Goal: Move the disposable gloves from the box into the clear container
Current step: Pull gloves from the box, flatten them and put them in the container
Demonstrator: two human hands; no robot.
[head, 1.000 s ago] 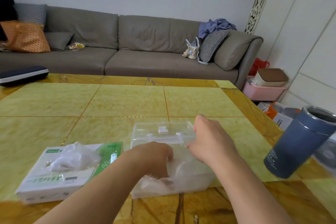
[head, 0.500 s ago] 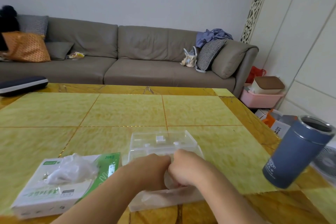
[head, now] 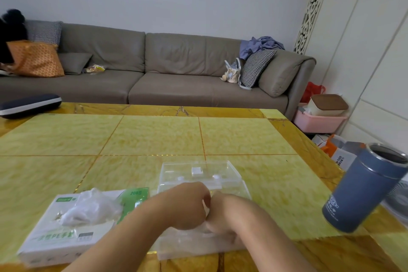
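The white and green glove box (head: 66,234) lies at the near left of the table, with a tuft of thin clear disposable gloves (head: 92,207) sticking out of its top opening. Just right of it stands the clear container (head: 198,174), its lid tipped back. Both hands are down inside it, knuckles touching. My left hand (head: 187,207) is curled into a fist around filmy gloves. My right hand (head: 223,216) bends down at the wrist, and its fingers are hidden among the gloves at the container's bottom.
A blue metal cup (head: 366,190) stands at the table's right edge. A dark flat case (head: 28,104) lies at the far left corner. Behind the yellow table (head: 154,134) runs a grey sofa (head: 154,66); a pink bin (head: 318,119) sits on the floor to the right.
My right hand has come in from the container's right side and now sits against my left hand inside it. Both hands have sunk lower. The view has tilted up.
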